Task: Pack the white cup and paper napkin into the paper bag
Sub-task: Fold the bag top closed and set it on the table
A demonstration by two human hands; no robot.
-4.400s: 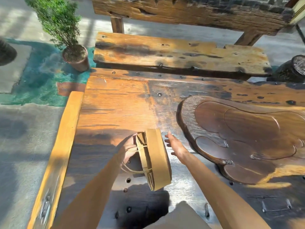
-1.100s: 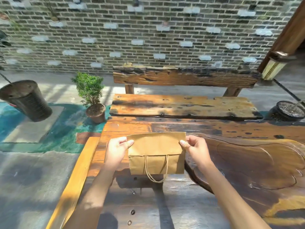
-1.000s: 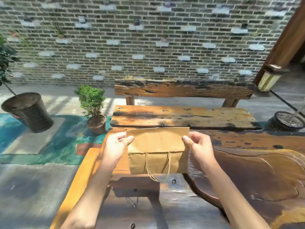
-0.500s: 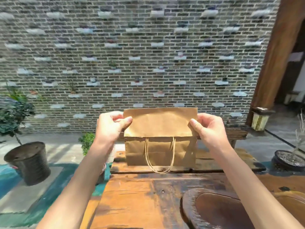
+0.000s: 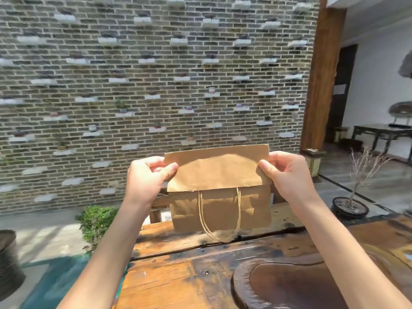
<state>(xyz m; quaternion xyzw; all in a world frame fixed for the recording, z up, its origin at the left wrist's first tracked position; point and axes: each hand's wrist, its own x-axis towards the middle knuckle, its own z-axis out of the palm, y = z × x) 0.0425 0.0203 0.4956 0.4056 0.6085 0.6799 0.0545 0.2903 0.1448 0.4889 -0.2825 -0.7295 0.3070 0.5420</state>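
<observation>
A flat, folded brown paper bag (image 5: 219,188) with twine handles hangs in the air in front of me, above the far edge of the wooden table (image 5: 178,279). My left hand (image 5: 148,178) pinches its upper left corner. My right hand (image 5: 286,173) pinches its upper right corner. The bag's top part is folded over toward me, and the handles dangle below the fold. No white cup or paper napkin is in view.
A carved dark wooden tray (image 5: 301,284) lies on the table at the lower right. A wooden bench (image 5: 178,235) stands behind the table. A small potted shrub (image 5: 95,221) sits on the ground at left, a brick wall (image 5: 156,85) behind, a wooden post (image 5: 321,72) at right.
Both hands have lifted the bag from near the table up to chest height, and my view has tilted upward toward the brick wall. The grip on the two corners is unchanged.
</observation>
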